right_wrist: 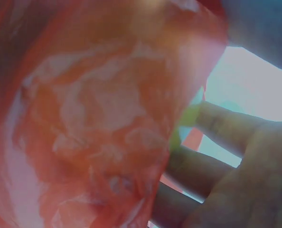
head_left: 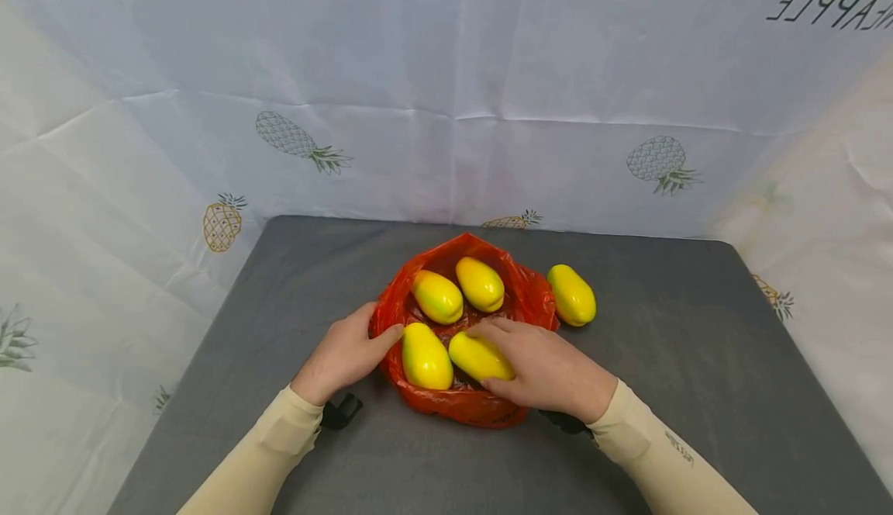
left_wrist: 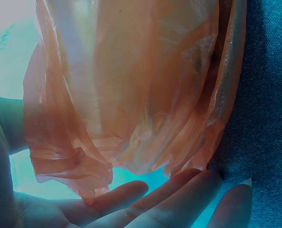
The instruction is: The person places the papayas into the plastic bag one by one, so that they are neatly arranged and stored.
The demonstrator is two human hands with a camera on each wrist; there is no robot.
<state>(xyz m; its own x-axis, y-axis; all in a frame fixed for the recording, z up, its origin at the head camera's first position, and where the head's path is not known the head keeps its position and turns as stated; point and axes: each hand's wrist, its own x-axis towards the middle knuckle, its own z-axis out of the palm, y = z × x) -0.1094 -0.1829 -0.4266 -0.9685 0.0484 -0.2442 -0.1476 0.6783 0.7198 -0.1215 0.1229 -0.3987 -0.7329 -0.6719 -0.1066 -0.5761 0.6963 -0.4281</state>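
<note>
A red plastic bag (head_left: 460, 406) stands open-mouthed in the middle of the grey table, also filling much of the left wrist view. Inside it lie several yellow mangoes: two at the back, one mango (head_left: 427, 356) at the front left, and one mango (head_left: 477, 356) at the front right. My right hand (head_left: 540, 364) reaches over the bag's rim and grips the front-right mango from above. At the left rim, my left hand (head_left: 349, 354) holds the bag, thumb over the edge beside the front-left mango and fingers outside against the plastic (left_wrist: 145, 95).
Another yellow mango (head_left: 572, 295) lies on the grey table (head_left: 670, 329) just right of the bag. Behind and at the sides hangs a pale cloth (head_left: 544, 73) printed with pineapples. Dark wrist mounts show under both wrists.
</note>
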